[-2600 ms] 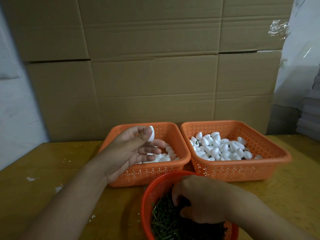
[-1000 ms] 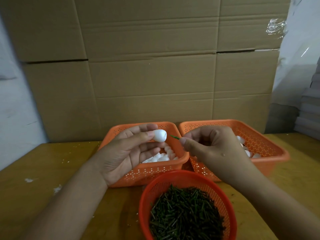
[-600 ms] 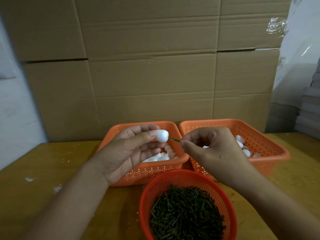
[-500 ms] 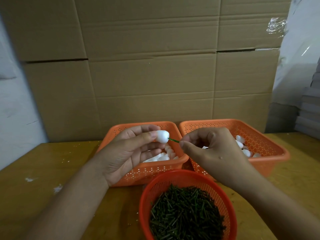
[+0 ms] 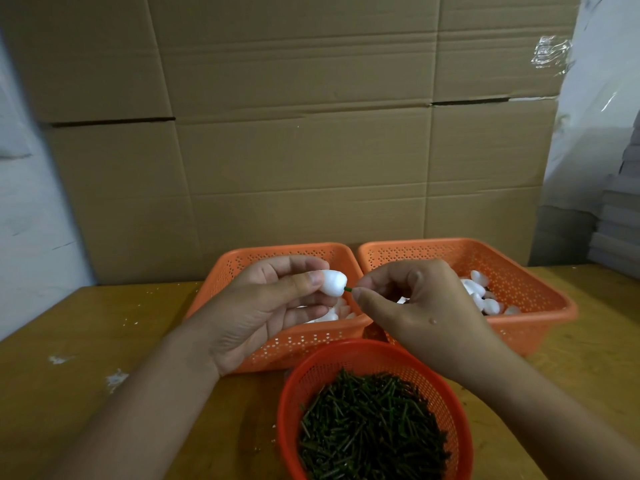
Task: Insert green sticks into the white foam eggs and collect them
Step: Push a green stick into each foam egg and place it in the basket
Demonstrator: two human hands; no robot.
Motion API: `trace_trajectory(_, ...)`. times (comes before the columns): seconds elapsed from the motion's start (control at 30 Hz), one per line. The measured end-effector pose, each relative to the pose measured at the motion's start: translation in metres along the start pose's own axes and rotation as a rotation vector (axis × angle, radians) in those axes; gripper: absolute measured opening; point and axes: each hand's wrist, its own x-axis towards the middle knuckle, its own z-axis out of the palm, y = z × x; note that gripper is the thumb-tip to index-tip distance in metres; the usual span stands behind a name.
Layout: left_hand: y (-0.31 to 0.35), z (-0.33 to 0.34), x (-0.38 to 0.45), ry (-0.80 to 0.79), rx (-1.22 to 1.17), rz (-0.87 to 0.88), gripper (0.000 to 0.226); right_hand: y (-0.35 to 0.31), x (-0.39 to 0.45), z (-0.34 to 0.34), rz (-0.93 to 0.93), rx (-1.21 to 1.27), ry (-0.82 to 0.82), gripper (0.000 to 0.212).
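Note:
My left hand pinches a white foam egg between thumb and fingers, above the left orange basket. My right hand pinches a thin green stick whose tip is inside the egg's end; only a short piece shows between egg and fingertips. A round red basket full of green sticks stands in front, below both hands. Loose white foam eggs lie in the right orange basket, and more show in the left basket under my left hand.
The baskets stand on a yellowish wooden table with white crumbs on its left part. A wall of cardboard boxes rises right behind the baskets. Grey stacked material sits at the far right.
My right hand has pushed the green stick further into the egg, so less of it shows. Before that, it lifted the stick out of the red basket up to the egg.

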Motion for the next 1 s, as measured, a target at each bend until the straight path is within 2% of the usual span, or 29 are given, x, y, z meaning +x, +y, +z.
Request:
trace_trajectory(0.53, -0.001, 0.004, -0.001, 0.007, 0.024, -0.011, 0.015, 0.004, 0.001, 0.003, 0.006, 0.014, -0.026, 0.015)
trace_trajectory(0.7, 0.0, 0.002, -0.001, -0.005, 0.047, 0.0, 0.023, 0.006, 0.001, 0.005, 0.011, 0.052, -0.027, 0.014)
trace_trajectory(0.83, 0.0, 0.001, -0.001, 0.032, 0.071, 0.042, 0.03, 0.008, 0.002, 0.009, 0.082, 0.165, -0.083, 0.014)
trace_trajectory(1.0, -0.001, 0.006, -0.001, 0.031, 0.13, 0.096, 0.026, 0.007, 0.0, 0.017, 0.215, 0.345, -0.195, 0.021)
